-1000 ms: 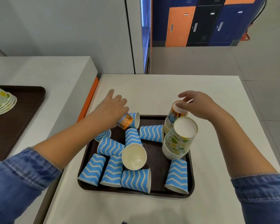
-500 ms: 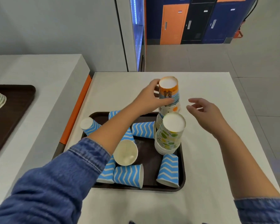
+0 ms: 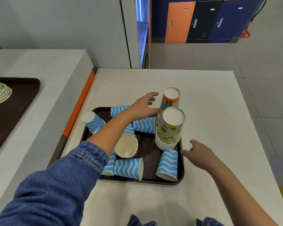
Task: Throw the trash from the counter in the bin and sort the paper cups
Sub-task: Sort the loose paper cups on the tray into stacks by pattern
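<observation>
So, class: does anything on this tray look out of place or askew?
Yes. The blue zigzag cups lie tipped in all directions on the tray, unstacked. Only the orange stack and the green-spotted stack stand upside down and tidy.

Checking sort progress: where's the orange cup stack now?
Head view: the orange cup stack stands upside down at the tray's far right corner, behind the green-patterned stack, beside the open left hand.

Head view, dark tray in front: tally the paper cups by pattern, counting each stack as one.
Blue-and-white zigzag paper cups: 7 at least, more may be hidden
Paper cup lying mouth toward camera, pattern unseen: 1
Orange-patterned paper cup stack: 1
Green-and-yellow spotted paper cup stack: 1
Total: 10 at least
</observation>
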The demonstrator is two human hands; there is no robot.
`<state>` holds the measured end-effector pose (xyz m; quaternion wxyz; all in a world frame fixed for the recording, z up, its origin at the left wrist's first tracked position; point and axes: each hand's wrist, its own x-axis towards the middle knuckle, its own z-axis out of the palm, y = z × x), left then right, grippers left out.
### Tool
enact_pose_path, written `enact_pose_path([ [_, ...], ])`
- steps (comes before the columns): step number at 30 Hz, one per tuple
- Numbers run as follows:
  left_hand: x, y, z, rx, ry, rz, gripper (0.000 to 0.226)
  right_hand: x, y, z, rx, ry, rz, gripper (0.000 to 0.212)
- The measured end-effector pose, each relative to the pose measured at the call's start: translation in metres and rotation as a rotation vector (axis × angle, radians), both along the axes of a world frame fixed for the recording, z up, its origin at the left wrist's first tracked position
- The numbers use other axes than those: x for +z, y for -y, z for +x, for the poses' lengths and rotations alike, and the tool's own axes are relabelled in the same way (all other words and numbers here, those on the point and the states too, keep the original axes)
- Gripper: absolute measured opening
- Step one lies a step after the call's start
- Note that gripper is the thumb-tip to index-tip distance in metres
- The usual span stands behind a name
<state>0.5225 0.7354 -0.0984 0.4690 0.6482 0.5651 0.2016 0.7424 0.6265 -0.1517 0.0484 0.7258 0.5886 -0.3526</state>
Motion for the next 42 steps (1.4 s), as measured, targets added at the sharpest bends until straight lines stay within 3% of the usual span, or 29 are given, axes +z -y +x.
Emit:
enact_pose_path([
  [3,0.008,0.027,-0.031,0.092,-0.028,0.101,0.059,-0.005,0.013,-0.007,0.001,-0.034,-0.033,0.072],
  [6,0.012,0.069,-0.065,0.282,0.088,0.142,0.057,-0.003,0.021,-0.011,0.038,-0.024,-0.009,0.068],
  [9,0.0,0.121,-0.081,0.51,0.23,0.13,0.08,0.004,0.024,-0.016,0.083,-0.02,0.042,0.061],
  [13,-0.037,0.168,-0.07,0.607,0.211,0.081,0.123,0.004,0.029,-0.029,0.035,-0.048,0.032,0.071],
  [19,-0.077,0.177,-0.049,0.609,0.151,0.091,0.137,-0.012,0.033,-0.042,-0.07,0.007,0.051,0.081],
  [24,-0.087,0.173,-0.048,0.685,0.063,0.063,0.126,-0.023,0.035,-0.044,-0.115,-0.022,0.054,0.073],
  [29,-0.086,0.171,-0.047,0.718,0.066,0.073,0.071,-0.031,0.033,-0.045,-0.102,-0.042,0.057,0.062],
  [38,0.0,0.15,-0.047,0.708,0.198,0.309,0.065,-0.037,0.026,-0.042,-0.136,-0.123,-0.054,0.054],
  [40,0.025,0.127,-0.046,0.624,0.168,0.346,0.068,-0.038,0.026,-0.042,-0.15,-0.143,-0.065,0.053],
  [42,0.048,0.096,-0.043,0.507,0.024,0.438,0.07,-0.039,0.027,-0.042,-0.16,-0.158,-0.069,0.052],
])
